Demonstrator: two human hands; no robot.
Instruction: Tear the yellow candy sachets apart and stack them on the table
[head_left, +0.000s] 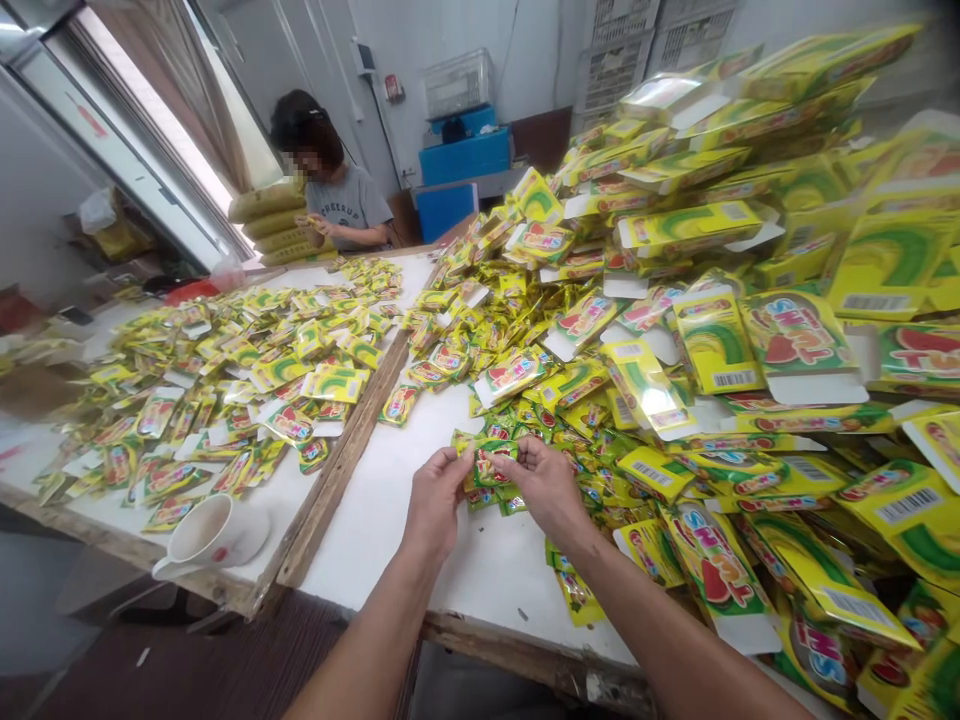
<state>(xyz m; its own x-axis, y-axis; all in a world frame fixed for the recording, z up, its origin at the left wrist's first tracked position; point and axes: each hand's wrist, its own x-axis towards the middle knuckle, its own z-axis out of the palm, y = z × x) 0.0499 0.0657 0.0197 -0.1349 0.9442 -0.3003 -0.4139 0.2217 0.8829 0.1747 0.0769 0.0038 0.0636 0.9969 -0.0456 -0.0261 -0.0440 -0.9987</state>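
In the middle of the head view, a small green and yellow sachet (493,466) with red print is held over the white table. My left hand (437,498) pinches its left end between thumb and fingers. At its right side, my right hand (551,490) is closed on the same sachet, thumb across its front. Whether more than one sachet is in the fingers, I cannot tell. Beyond and beside my right hand lie many loose green sachets (592,415). Yellow printed cartons (716,340), several with white flaps open, are heaped above them on the right.
A wooden strip (337,475) divides the table. Left of it spreads a pile of small yellow packets (247,350), with a white cup (216,530) near the front edge. Across the table sits a person in a grey shirt (349,200), beside stacked sacks (274,215).
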